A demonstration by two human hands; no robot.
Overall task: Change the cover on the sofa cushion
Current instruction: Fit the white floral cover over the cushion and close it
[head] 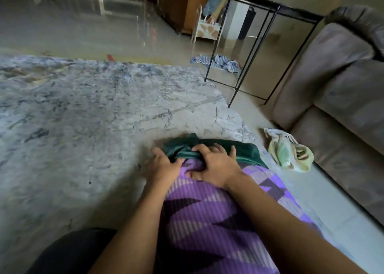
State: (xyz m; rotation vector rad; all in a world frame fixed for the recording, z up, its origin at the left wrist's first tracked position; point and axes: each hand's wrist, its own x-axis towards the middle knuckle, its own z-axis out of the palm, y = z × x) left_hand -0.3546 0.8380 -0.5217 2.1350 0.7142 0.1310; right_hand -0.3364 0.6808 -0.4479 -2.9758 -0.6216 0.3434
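**Cover swap: partway through**

Cushion [207,217] is lying on the rug [83,107] just ahead of the knees, pointing away from the person. It is showing purple print over most of its length, and green fabric [245,151] is bunching across the far end. Left hand [164,166] is clenching a fold of the green. Right hand [216,165] is gripping the bunched green edge, fingers curled over it and thumb digging into the purple. Can't tell which layer is going on and which is coming off (no zip or opening showing). Judging it mid-swap: far end, closing up and getting it back on the sofa [332,99] are all remaining
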